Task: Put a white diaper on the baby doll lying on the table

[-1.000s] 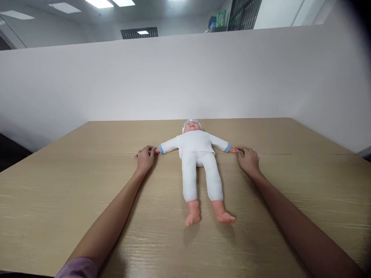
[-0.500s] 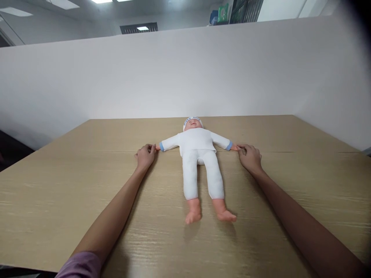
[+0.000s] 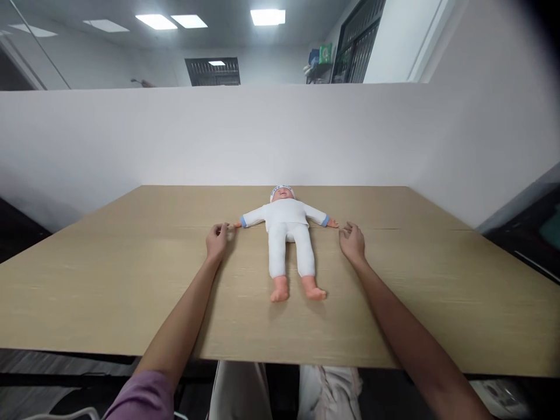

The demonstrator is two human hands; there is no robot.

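Note:
A baby doll [image 3: 287, 213] lies on its back on the wooden table [image 3: 131, 280], arms spread and feet towards me. It wears a white top and trousers with blue cuffs, and a white cap [image 3: 282, 189] with blue lettering. My left hand [image 3: 217, 240] rests on the tabletop just left of one doll hand [image 3: 237, 225], its fingers curled in with a small gap to the doll. On the other side, my right hand [image 3: 352, 240] lies close to the second doll hand [image 3: 333, 223], fingers also curled and nothing visible in them.
A white partition [image 3: 262, 134] stands behind the table, with a room and ceiling lights beyond it. Below the table's front edge [image 3: 284, 363] my legs [image 3: 240, 391] show. A dark object [image 3: 529, 227] stands at the right.
Both my hands have come slightly away from the doll's hands. The view has shifted back and up, so the table's front edge and my legs now show. The doll's pose looks the same.

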